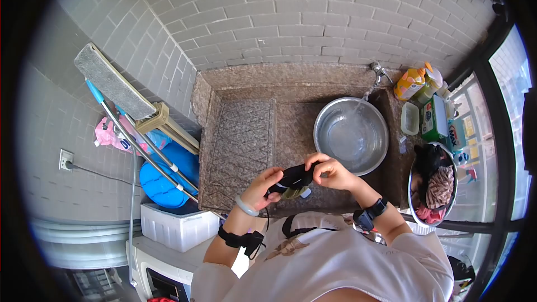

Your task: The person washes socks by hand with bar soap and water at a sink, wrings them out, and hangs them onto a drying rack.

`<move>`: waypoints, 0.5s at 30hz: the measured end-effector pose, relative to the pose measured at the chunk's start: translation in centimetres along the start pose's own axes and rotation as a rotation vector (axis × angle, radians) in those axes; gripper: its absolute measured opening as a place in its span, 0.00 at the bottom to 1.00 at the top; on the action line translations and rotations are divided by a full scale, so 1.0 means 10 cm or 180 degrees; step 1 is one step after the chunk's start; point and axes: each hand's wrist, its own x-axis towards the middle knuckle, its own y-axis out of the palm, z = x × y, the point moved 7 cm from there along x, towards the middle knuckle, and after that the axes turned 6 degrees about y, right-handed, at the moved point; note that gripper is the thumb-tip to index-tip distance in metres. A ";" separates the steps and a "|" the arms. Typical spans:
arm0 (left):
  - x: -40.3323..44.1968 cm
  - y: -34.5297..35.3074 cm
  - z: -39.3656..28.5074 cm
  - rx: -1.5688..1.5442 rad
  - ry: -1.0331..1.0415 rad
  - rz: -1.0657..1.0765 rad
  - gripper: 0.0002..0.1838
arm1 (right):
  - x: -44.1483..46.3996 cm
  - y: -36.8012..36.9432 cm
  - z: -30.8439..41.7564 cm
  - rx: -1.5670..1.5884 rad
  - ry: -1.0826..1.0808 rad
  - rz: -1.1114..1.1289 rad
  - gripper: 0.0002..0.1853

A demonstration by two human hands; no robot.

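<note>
In front of my body I hold a small black cloth item [296, 177] whose exact kind I cannot make out. My left hand [263, 188] grips its left end, thumb on top. My right hand [332, 172] pinches its right end between thumb and fingers. Just below it shows a patch of olive-green material [292, 193], partly hidden, with a small pale piece beside it. Beyond my right hand stands a round metal basin [324, 128] with water in it. A tap [379, 71] runs water into the basin.
The stone sink [302, 113] has a ridged washboard [241, 134] on its left. Bottles, including an orange one [410, 84], and a green box [433, 118] line the right ledge. A bowl of clothes [439, 184] stands right. A mop [114, 81] leans left above a white foam box [179, 229].
</note>
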 end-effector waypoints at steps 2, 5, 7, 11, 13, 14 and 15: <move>-0.06 -0.05 -0.20 0.0987 0.0575 -0.0586 0.14 | 0.03 0.04 0.22 -0.0710 -0.0349 -0.0060 0.10; -0.11 -0.11 -0.31 0.1011 0.0899 -0.1030 0.11 | -0.01 0.16 0.38 -0.1538 -0.0870 -0.0138 0.10; -0.12 -0.09 -0.30 0.0804 0.1005 -0.1036 0.10 | 0.02 0.12 0.33 -0.0841 -0.0106 -0.0611 0.19; -0.11 0.08 -0.31 0.0981 0.1273 -0.0979 0.08 | -0.01 0.22 0.53 -0.1920 -0.0693 -0.0996 0.25; -0.08 0.15 -0.25 0.0837 0.1272 -0.0836 0.07 | -0.01 0.23 0.51 -0.2211 -0.0706 -0.0913 0.22; -0.08 0.21 -0.25 0.0777 0.1262 -0.0861 0.07 | -0.02 0.19 0.37 -0.1939 -0.0711 -0.0872 0.21; -0.09 0.18 -0.25 0.0778 0.1256 -0.0853 0.07 | -0.04 0.16 0.28 -0.1669 -0.0725 -0.0829 0.19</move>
